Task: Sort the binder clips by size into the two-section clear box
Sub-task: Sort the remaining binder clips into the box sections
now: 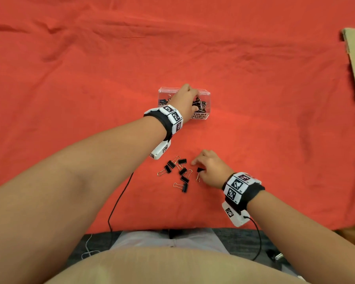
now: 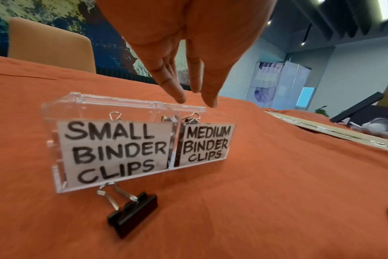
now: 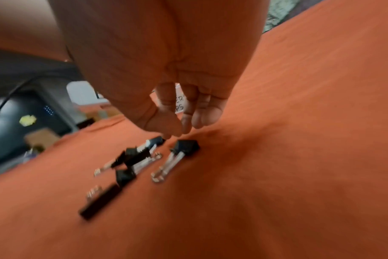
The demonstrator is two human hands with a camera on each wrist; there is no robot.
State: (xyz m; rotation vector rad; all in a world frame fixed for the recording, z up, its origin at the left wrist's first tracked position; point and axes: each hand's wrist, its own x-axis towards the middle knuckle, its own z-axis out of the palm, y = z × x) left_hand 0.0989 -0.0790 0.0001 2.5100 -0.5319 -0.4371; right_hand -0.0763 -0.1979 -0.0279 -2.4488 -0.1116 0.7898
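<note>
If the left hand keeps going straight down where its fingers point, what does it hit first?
Probably the clips inside the medium section of the clear box: the left hand's straight fingers hang just above its open top, though depth is unclear.

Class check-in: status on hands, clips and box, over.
Left hand open above the clear box. Right hand open over loose binder clips. Nothing blocking.
</note>
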